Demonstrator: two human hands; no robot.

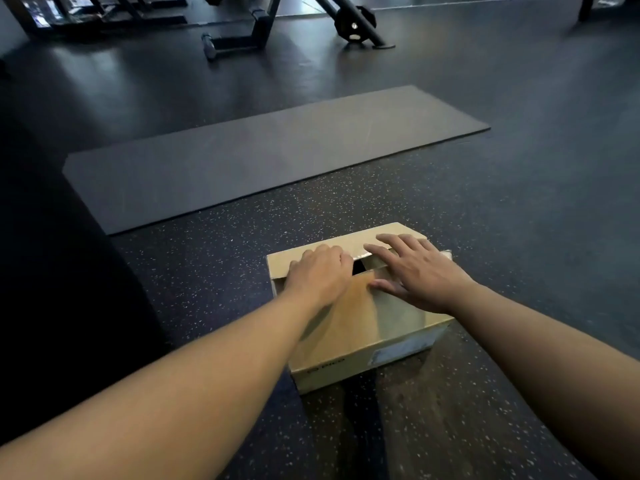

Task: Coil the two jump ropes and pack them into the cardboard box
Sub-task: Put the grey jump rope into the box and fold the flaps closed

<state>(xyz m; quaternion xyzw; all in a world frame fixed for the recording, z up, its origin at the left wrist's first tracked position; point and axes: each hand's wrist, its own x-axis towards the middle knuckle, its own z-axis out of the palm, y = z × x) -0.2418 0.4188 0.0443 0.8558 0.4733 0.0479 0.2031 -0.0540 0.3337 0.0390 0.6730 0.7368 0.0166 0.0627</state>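
A brown cardboard box (363, 344) stands on the speckled floor in front of me, its top flaps folded nearly flat with a small dark gap between them. My left hand (320, 275) rests on the left part of the top, fingers bent down over the flap by the gap. My right hand (415, 271) lies flat with spread, straight fingers pressing on the right flaps. No jump rope shows anywhere; the inside of the box is hidden by the flaps and my hands.
A long grey exercise mat (263, 154) lies on the floor beyond the box. Gym equipment frames and a weight plate (355, 22) stand at the far back. A dark bulky object (52, 254) fills the left side.
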